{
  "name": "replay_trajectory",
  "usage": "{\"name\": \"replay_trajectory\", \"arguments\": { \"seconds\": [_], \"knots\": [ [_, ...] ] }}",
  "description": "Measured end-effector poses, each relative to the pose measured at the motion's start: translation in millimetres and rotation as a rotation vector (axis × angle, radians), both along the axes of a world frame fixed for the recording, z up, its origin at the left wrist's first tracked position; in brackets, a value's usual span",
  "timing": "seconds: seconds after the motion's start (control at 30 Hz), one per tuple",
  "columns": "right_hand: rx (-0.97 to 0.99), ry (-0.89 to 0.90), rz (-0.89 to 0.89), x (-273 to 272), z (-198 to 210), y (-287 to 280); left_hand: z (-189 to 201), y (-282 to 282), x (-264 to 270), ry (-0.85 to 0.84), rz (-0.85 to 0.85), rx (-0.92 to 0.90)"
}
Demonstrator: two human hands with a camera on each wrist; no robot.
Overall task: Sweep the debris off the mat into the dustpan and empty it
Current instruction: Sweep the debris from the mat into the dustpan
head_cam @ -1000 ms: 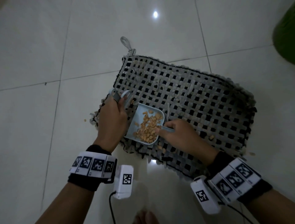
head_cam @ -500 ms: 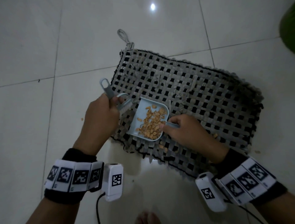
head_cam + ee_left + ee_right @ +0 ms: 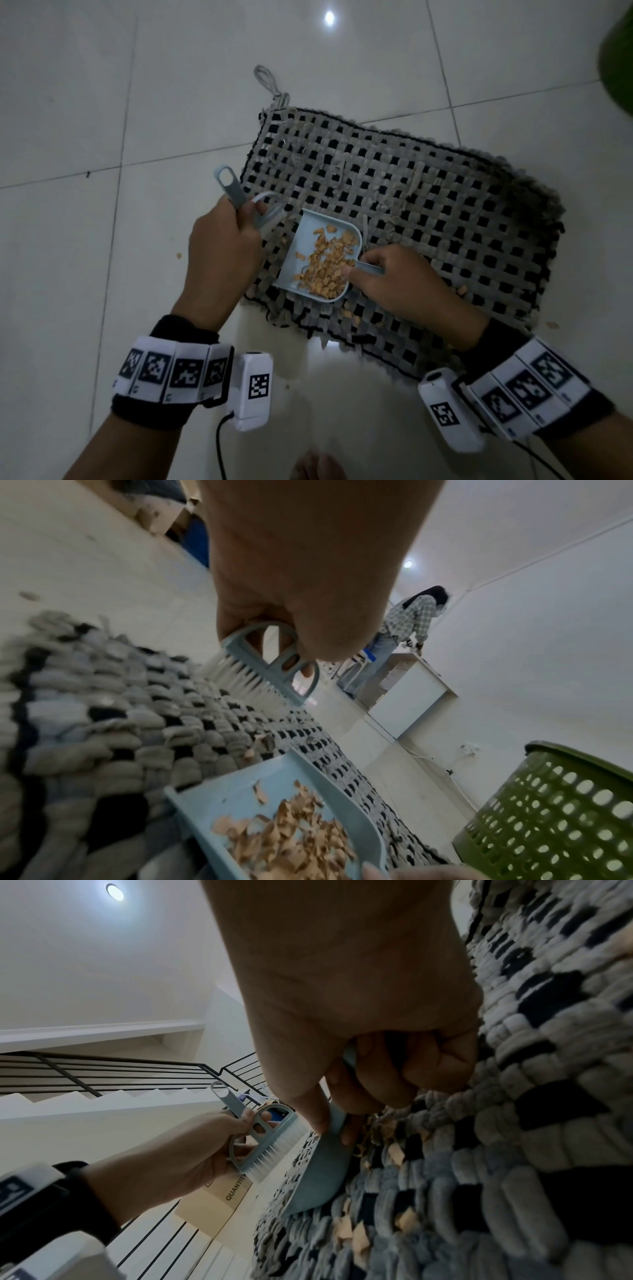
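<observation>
A grey and black woven mat (image 3: 428, 212) lies on the tiled floor. On its near left part sits a small light-blue dustpan (image 3: 310, 240) (image 3: 240, 791) (image 3: 318, 1172) filled with orange-tan debris (image 3: 325, 267) (image 3: 284, 840). My right hand (image 3: 387, 284) (image 3: 369, 1069) grips the dustpan's handle. My left hand (image 3: 222, 246) (image 3: 308, 588) (image 3: 192, 1148) holds a small grey-blue brush (image 3: 253, 209) (image 3: 267, 666) (image 3: 263, 1137) just left of the pan's open edge, bristles lifted off the mat. A few debris bits (image 3: 352, 317) (image 3: 356, 1234) lie on the mat near the pan.
A green perforated basket (image 3: 555, 813) (image 3: 620, 54) stands beyond the mat's far right. Stray crumbs (image 3: 178, 255) lie on the floor tiles. A cardboard box (image 3: 219, 1202) stands behind. A person (image 3: 404, 631) bends over a white cabinet (image 3: 407, 696) far off. My foot (image 3: 318, 467) is near.
My left hand has lifted the brush away to the left of the dustpan, so its handle now sticks up. The dustpan and right hand have stayed about where they were.
</observation>
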State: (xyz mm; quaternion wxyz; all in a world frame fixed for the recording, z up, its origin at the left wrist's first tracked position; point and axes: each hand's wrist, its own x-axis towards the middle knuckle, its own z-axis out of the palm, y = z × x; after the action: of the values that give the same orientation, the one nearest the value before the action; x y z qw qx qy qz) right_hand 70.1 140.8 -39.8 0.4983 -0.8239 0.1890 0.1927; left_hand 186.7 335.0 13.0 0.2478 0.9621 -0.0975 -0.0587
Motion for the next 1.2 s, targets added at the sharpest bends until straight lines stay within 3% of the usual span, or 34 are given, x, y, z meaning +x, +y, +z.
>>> {"name": "replay_trajectory", "arguments": {
  "seconds": [0.1,0.33,0.6,0.83,1.2],
  "knots": [
    [-0.001,0.003,-0.003,-0.5,0.7,0.8,-6.3,-3.4,4.8,-0.036,0.025,-0.067],
    [-0.019,0.019,-0.011,-0.3,2.3,1.6,-12.1,-6.1,-5.3,0.144,-0.048,0.083],
    [-0.051,0.029,0.0,0.3,3.8,2.7,-2.4,0.6,6.7,-0.002,0.071,-0.112],
    [-0.065,0.025,0.015,-0.1,3.4,2.4,-16.3,-12.3,3.4,0.108,0.021,0.014],
    [-0.076,0.035,0.015,0.6,3.0,1.4,-18.4,6.1,7.1,0.064,0.211,-0.094]
  ]
}}
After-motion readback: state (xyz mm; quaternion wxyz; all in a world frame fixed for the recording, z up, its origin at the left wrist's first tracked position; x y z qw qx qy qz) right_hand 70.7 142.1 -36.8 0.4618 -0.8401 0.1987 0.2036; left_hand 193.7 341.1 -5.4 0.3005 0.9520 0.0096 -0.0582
